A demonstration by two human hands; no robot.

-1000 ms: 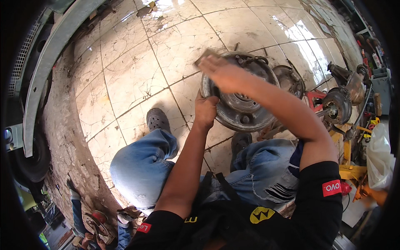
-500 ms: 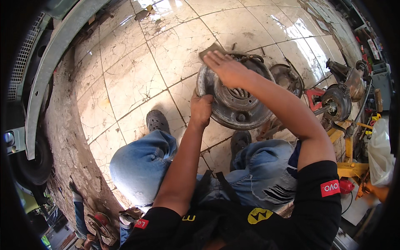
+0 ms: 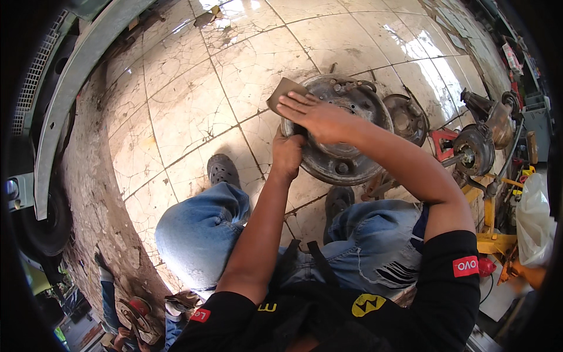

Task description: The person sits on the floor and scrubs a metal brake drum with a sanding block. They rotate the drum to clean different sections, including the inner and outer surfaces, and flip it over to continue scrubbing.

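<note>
A round, worn metal brake drum (image 3: 365, 161) is tilted up before me above the tiled floor. At its left rim my left hand (image 3: 287, 154) is closed around the edge, thumb on the near face. My right hand (image 3: 319, 119) reaches across the drum with fingers stretched over a brown sheet of sandpaper (image 3: 281, 94), holding it at the drum's upper left rim. The sheet's far corner sticks out beyond my fingertips. My right thumb is hidden, and my right hand and wrist cover part of the drum's middle.
Behind the drum's right side lies another round brake plate (image 3: 407, 120). Farther right stand an axle hub assembly (image 3: 474, 148), a yellow metal stand (image 3: 495, 242) and a white plastic bag (image 3: 533, 220). A vehicle's metal bumper (image 3: 73, 88) curves along the left. Another person's arm (image 3: 109, 299) shows lower left.
My right hand has slid left and a little nearer along the rim with the sandpaper. The drum has shifted slightly right, with my left hand still gripping it.
</note>
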